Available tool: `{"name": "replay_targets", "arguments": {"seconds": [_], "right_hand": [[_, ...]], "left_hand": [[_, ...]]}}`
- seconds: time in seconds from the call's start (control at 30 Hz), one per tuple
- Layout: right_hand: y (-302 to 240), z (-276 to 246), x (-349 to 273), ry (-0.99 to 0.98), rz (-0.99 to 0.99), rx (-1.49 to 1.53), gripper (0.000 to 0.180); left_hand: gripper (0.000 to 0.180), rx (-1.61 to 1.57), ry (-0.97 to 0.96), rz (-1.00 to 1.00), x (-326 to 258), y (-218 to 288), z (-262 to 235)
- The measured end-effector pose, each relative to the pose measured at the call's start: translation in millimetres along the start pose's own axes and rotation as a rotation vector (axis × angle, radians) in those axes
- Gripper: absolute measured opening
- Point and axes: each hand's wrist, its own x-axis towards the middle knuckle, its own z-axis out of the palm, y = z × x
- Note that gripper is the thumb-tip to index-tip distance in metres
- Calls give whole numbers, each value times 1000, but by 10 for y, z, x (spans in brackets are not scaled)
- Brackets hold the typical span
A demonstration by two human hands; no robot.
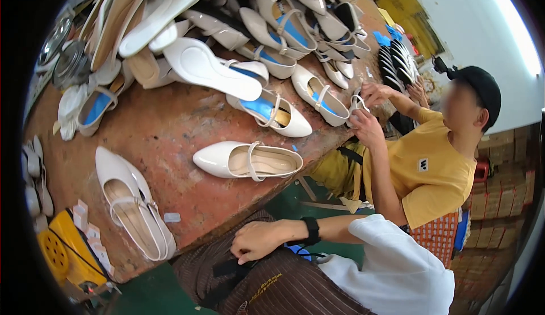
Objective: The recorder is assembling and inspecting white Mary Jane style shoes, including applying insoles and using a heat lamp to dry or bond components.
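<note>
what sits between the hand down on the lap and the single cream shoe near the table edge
Nothing visible. The right hand rests on the brown striped apron by a black strap, just below the table edge. Only bare tabletop lies between that edge and the cream shoe.

Glossy cream strapped flat shoe (247, 160) on the rust-red worn worktop (170, 127); neighbouring cream shoe with blue insole (269, 112); brown pinstriped apron (284, 284); co-worker's mustard-yellow T-shirt (431, 170); black cap (482, 85).
</note>
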Motion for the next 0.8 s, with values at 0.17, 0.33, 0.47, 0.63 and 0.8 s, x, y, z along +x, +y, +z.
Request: {"name": "replay_targets", "arguments": {"seconds": [0.17, 0.33, 0.47, 0.63, 0.8], "right_hand": [[152, -204, -354, -303, 227, 166, 35], [261, -179, -513, -242, 204, 119, 28], [276, -123, -530, -183, 221, 128, 25], [256, -163, -491, -214, 257, 150, 24], [238, -207, -439, -238, 242, 89, 23]], "left_hand": [[25, 90, 6, 30, -193, 117, -263], [18, 15, 147, 399, 149, 225, -369], [9, 95, 116, 556, 327, 295, -431], [5, 63, 151, 558, 320, 318, -437], [4, 42, 160, 542, 277, 311, -396]]}}
